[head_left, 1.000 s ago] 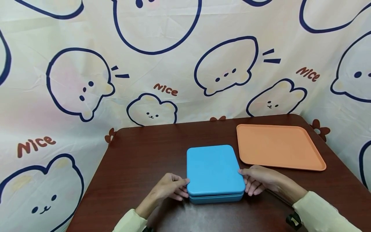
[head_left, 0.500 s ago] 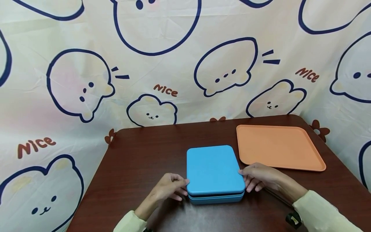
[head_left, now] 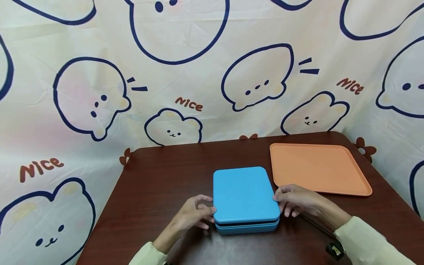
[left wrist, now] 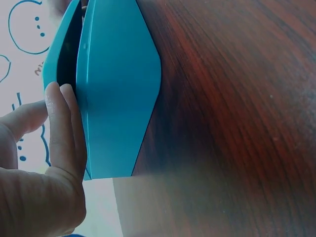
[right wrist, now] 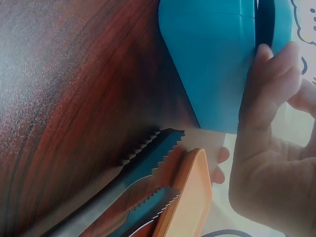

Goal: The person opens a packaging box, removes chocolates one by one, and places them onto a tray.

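A blue square box (head_left: 246,229) sits on the table, its flat blue lid (head_left: 243,195) raised a little at the front. A dark gap shows between lid and box in both wrist views. On the left edge, my left hand (head_left: 192,215) holds the lid near its front corner, the thumb on the rim and fingertips (left wrist: 53,91) at the gap. My right hand (head_left: 299,202) pinches the lid's opposite edge, with fingertips (right wrist: 265,52) at the gap. What the box contains is hidden.
An orange tray (head_left: 319,169) lies at the back right of the brown table (head_left: 165,173). Metal tongs with toothed ends (right wrist: 148,153) lie beside it, mostly covered by the right hand and forearm in the head view. A patterned cloth (head_left: 185,73) hangs behind.
The lid's front edge has risen slightly, and a dark gap has opened beneath it. The left hand's index finger has straightened away from the lid's edge. The box stays in place.
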`<control>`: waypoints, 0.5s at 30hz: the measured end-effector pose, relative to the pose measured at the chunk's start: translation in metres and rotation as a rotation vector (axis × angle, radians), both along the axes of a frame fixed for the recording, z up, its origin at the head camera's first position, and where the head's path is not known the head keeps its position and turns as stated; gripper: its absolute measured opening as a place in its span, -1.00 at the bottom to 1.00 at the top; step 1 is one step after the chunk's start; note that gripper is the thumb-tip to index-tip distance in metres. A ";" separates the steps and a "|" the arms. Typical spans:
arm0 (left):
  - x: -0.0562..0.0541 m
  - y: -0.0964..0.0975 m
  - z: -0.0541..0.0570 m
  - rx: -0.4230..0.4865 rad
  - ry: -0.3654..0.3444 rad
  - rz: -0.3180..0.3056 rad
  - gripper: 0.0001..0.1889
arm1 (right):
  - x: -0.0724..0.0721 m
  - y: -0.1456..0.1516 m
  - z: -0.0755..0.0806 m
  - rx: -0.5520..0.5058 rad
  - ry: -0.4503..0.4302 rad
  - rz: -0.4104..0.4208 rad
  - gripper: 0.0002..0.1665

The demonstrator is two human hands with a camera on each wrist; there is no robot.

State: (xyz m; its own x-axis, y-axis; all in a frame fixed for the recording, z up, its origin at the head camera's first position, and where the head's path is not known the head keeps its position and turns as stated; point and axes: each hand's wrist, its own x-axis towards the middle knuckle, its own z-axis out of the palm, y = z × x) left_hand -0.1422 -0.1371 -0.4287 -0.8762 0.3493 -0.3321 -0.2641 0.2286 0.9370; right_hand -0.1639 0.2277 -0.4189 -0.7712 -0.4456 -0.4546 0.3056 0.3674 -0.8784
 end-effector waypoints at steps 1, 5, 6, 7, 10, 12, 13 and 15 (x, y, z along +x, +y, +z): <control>0.000 0.000 0.000 0.003 0.002 -0.005 -0.44 | 0.000 0.000 0.000 -0.002 -0.001 -0.001 -0.67; -0.001 -0.001 0.000 0.013 0.001 -0.017 -0.44 | -0.001 0.000 0.001 -0.005 -0.004 -0.003 -0.66; -0.001 -0.001 0.000 0.014 0.000 -0.016 -0.46 | -0.001 0.000 0.001 -0.006 -0.004 -0.003 -0.66; -0.001 -0.001 0.000 0.015 0.002 -0.016 -0.47 | -0.001 0.000 0.001 -0.007 -0.003 -0.003 -0.66; -0.001 0.000 0.001 0.014 0.008 -0.002 -0.53 | -0.001 0.000 0.000 -0.008 0.002 -0.003 -0.66; -0.001 0.001 0.001 0.010 0.016 0.011 -0.55 | -0.001 0.001 0.000 -0.009 0.003 -0.003 -0.66; -0.002 0.001 0.001 0.008 0.019 0.018 -0.56 | -0.001 0.000 0.000 -0.009 0.003 -0.004 -0.66; -0.002 0.002 0.001 0.001 0.025 0.028 -0.57 | -0.002 0.000 0.001 -0.012 0.000 -0.008 -0.66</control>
